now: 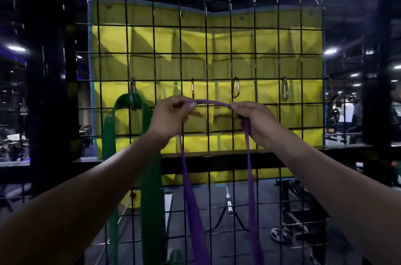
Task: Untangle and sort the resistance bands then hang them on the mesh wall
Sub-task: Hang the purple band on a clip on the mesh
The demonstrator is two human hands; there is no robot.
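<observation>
Purple band | pinched taut between left hand and right hand, just below second carabiner | likely light, floppy, stretchy | grip top span | green band hangs left of it

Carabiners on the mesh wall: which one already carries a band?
The leftmost carabiner: the green band hangs from it. The other three hang bare.
</observation>
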